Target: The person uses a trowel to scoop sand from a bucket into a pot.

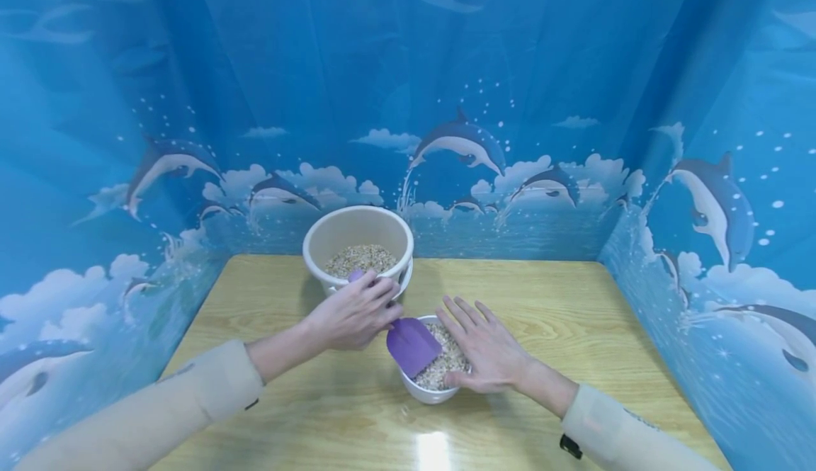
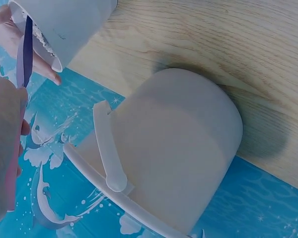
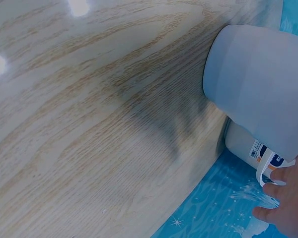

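Observation:
My left hand (image 1: pixel 358 311) grips the handle of a purple toy shovel (image 1: pixel 413 347). The shovel's blade lies over a small white bowl (image 1: pixel 426 393) filled with mixed pale and brown grains (image 1: pixel 449 358). My right hand (image 1: pixel 487 349), fingers spread and straight, rests at the bowl's right rim. Behind the left hand stands a larger white bucket (image 1: pixel 312 253) with similar grains (image 1: pixel 360 260) in its bottom. In the left wrist view, the shovel (image 2: pixel 25 54) appears edge-on at the tilted-looking bowl (image 2: pixel 79 29). The right wrist view shows the bowl's outside (image 3: pixel 258 84) near my fingers (image 3: pixel 275 191).
All this stands on a wood-grain table (image 1: pixel 542 301). A blue curtain (image 1: pixel 306 67) with dolphins encloses its back and sides. The bucket has a white handle (image 2: pixel 109 148) at its rim and a printed label (image 3: pixel 273 156) on its side.

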Available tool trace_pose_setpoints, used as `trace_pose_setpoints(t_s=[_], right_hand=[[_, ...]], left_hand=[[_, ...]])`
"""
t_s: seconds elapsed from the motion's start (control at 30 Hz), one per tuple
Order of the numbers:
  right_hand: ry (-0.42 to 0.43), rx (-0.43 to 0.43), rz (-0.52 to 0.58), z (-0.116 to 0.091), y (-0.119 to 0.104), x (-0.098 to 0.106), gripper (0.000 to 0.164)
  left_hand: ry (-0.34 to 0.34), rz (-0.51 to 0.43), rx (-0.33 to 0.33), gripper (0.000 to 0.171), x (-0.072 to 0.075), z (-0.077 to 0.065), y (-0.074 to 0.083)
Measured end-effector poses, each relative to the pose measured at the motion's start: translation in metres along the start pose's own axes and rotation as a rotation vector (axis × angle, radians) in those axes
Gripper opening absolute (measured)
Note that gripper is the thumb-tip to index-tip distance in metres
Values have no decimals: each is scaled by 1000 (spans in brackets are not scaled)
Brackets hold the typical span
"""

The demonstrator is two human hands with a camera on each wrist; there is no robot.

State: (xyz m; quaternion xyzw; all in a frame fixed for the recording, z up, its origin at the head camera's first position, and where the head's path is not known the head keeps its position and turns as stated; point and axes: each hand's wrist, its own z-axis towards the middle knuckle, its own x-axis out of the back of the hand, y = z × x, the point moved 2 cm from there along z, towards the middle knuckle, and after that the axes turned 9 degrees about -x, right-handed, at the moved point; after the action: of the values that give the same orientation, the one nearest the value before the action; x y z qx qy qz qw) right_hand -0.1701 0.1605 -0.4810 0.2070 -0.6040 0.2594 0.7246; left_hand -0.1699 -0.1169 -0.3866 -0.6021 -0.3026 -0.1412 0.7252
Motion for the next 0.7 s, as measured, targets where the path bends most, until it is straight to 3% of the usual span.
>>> trace_pose_setpoints(t_s=[0.4, 0.7], right_hand=[[26, 7, 3, 0, 1, -2, 122], [19, -11, -7, 0, 0, -3, 124]], left_hand=[[32, 36, 27, 28, 1, -3, -7], [-2, 65, 40, 40, 3, -6, -15]])
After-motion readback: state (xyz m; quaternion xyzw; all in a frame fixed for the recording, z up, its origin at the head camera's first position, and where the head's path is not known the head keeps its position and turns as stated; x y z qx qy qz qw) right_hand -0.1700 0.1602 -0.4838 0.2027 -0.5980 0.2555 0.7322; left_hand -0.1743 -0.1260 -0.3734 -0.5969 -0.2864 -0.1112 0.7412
